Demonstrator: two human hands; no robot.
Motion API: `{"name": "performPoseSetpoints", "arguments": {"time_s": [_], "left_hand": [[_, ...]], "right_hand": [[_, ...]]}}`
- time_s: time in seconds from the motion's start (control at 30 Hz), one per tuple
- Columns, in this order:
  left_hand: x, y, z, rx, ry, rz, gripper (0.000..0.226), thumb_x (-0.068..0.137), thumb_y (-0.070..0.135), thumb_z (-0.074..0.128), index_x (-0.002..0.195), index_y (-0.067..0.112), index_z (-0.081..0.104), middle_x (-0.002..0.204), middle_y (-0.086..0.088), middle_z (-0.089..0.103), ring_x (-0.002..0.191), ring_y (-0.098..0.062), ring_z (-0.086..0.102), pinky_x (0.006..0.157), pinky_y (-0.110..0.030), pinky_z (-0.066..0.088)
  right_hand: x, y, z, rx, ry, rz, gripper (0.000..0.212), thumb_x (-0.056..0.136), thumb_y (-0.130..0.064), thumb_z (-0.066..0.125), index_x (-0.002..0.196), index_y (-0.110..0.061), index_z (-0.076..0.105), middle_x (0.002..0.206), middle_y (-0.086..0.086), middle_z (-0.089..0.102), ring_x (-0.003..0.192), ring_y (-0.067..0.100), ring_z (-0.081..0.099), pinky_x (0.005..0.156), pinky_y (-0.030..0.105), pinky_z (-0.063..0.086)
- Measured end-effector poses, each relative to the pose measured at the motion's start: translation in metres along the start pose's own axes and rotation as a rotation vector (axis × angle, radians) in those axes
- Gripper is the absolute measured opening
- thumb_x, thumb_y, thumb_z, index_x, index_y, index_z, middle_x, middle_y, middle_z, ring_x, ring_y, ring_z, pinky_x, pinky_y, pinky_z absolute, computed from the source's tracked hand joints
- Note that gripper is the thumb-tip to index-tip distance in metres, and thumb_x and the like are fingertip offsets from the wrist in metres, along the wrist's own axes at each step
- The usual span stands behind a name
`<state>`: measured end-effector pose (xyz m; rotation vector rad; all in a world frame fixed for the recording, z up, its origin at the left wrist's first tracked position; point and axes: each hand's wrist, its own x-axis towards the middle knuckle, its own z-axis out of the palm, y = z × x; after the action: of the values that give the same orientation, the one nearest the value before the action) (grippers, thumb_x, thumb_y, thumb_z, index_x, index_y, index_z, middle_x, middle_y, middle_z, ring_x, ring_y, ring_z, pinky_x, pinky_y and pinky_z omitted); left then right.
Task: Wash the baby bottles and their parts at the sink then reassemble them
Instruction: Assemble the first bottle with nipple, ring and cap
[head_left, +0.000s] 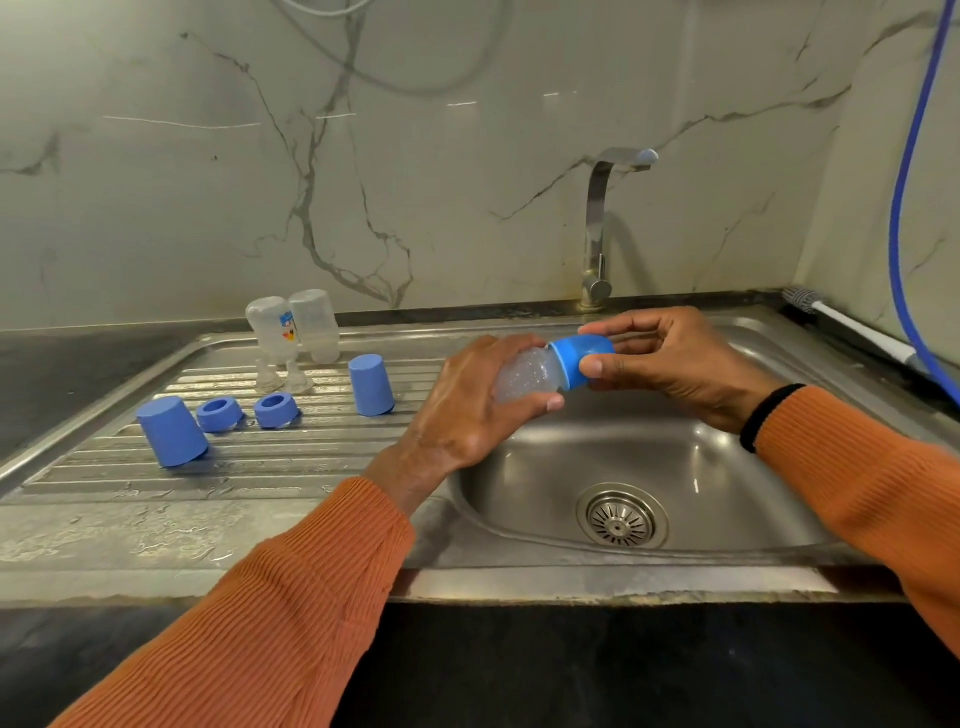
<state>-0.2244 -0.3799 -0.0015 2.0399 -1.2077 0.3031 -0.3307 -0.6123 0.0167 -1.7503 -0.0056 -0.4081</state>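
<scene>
Clear, droplet-speckled plastic baby bottle (524, 376) lies nearly level over the steel sink basin (649, 457), its long axis running 8 to 2 o'clock, capped end pointing right. The left hand (467, 405) grips its body; the right hand (670, 358), at 3 o'clock, pinches the blue plastic cap (576, 361).

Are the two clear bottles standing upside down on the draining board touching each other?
Touching. The head view shows the left bottle leaning against the right bottle, their sides meeting with no gap near the top.
</scene>
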Motion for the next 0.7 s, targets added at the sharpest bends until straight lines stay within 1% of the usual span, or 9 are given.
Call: {"name": "performPoseSetpoints", "arguments": {"time_s": [0.1,0.17,0.23,0.3,0.4,0.43,0.5,0.6,0.7], "left_hand": [[0.002,0.002,0.003,-0.035,-0.026,-0.051,0.059,0.085,0.057,0.075,0.136,0.035,0.056,0.124,0.009,0.062,0.106,-0.009,0.059,0.087,-0.025,0.049],[0.006,0.006,0.003,-0.097,-0.03,-0.115,0.054,0.085,0.063,0.071,0.131,0.036,0.06,0.114,0.014,0.066,0.098,-0.003,0.063,0.084,-0.027,0.054],[0.009,0.01,0.003,-0.16,-0.052,-0.153,0.048,0.085,0.068,0.068,0.121,0.037,0.066,0.102,0.014,0.071,0.091,-0.002,0.066,0.082,-0.031,0.058],[0.008,0.015,0.002,-0.385,-0.12,-0.233,0.043,0.089,0.063,0.067,0.116,0.03,0.072,0.097,0.009,0.075,0.087,-0.009,0.07,0.081,-0.036,0.06],[0.004,0.021,0.0,-0.872,-0.242,-0.446,0.047,0.095,0.054,0.063,0.124,0.018,0.07,0.11,-0.005,0.075,0.1,-0.02,0.071,0.084,-0.035,0.054],[0.004,0.023,-0.001,-0.996,-0.261,-0.5,0.05,0.096,0.053,0.061,0.129,0.016,0.067,0.115,-0.008,0.074,0.105,-0.023,0.07,0.087,-0.036,0.053],[0.005,0.025,-0.003,-1.168,-0.275,-0.569,0.05,0.1,0.052,0.054,0.134,0.016,0.062,0.114,-0.01,0.072,0.104,-0.023,0.069,0.09,-0.04,0.051],[0.007,0.028,-0.007,-1.275,-0.291,-0.624,0.051,0.104,0.052,0.048,0.138,0.015,0.06,0.112,-0.01,0.068,0.097,-0.022,0.064,0.088,-0.04,0.052],[0.006,0.028,-0.011,-1.204,-0.306,-0.619,0.054,0.103,0.059,0.045,0.139,0.021,0.061,0.123,-0.006,0.07,0.104,-0.022,0.064,0.094,-0.042,0.05]], "right_hand": [[0.0,-0.002,0.006,0.004,0.008,0.005,0.051,0.073,-0.017,0.089,0.12,-0.011,0.073,0.111,0.01,0.078,0.106,0.026,0.075,0.088,0.042,0.063],[0.001,-0.008,0.012,0.038,0.067,-0.017,0.048,0.076,-0.02,0.087,0.121,-0.013,0.072,0.109,0.011,0.078,0.102,0.027,0.076,0.085,0.041,0.064],[0.001,-0.013,0.015,0.054,0.127,-0.025,0.048,0.078,-0.024,0.087,0.122,-0.014,0.071,0.105,0.012,0.079,0.095,0.028,0.077,0.082,0.038,0.064],[0.0,-0.015,0.016,0.094,0.162,-0.013,0.048,0.078,-0.03,0.086,0.12,-0.013,0.071,0.103,0.015,0.078,0.088,0.026,0.076,0.078,0.035,0.064],[-0.003,-0.016,0.019,0.187,0.181,0.034,0.046,0.082,-0.036,0.081,0.119,-0.01,0.071,0.105,0.021,0.076,0.086,0.026,0.075,0.078,0.037,0.064],[-0.003,-0.016,0.02,0.186,0.172,0.044,0.046,0.084,-0.038,0.079,0.12,-0.01,0.071,0.105,0.02,0.076,0.088,0.027,0.075,0.08,0.039,0.064],[-0.002,-0.017,0.022,0.154,0.145,0.057,0.046,0.088,-0.041,0.075,0.123,-0.012,0.07,0.107,0.014,0.078,0.092,0.027,0.075,0.082,0.042,0.064],[-0.002,-0.02,0.027,0.135,0.111,0.055,0.045,0.086,-0.037,0.079,0.126,-0.018,0.069,0.11,0.01,0.078,0.097,0.027,0.075,0.086,0.044,0.062],[-0.004,-0.028,0.034,0.134,0.067,0.02,0.053,0.087,-0.022,0.081,0.137,-0.02,0.063,0.115,0.008,0.077,0.103,0.028,0.075,0.089,0.046,0.061]]}}
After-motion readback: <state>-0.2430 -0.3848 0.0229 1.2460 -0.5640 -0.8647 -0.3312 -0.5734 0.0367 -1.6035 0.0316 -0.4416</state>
